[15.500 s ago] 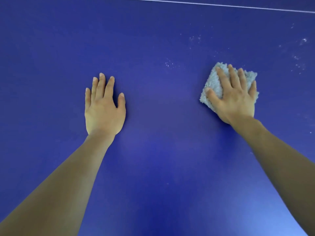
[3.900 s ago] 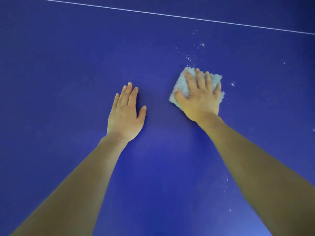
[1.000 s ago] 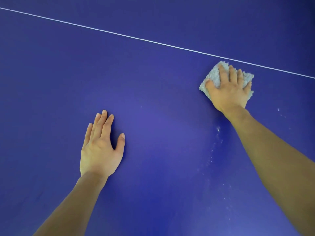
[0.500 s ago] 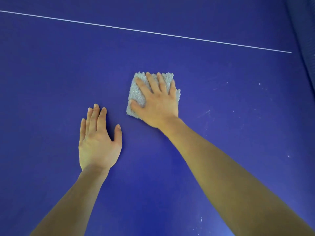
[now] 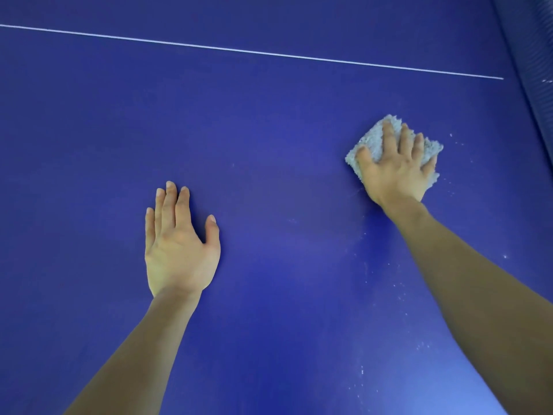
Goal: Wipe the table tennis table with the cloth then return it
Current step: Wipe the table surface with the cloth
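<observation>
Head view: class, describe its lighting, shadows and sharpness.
Head view: the table brightens to a pale sheen at lower right and darkens toward the top. Head view: narrow soft shadows hug the left hand and the right hand pressing the cloth. Head view: hands, cloth fibres and white specks are sharp.

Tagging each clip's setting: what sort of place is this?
Likely a games room, though little shows: a dark blue table tennis table with a white line across it, what may be its net at the right edge, and the right hand pressing a cloth on it.
</observation>
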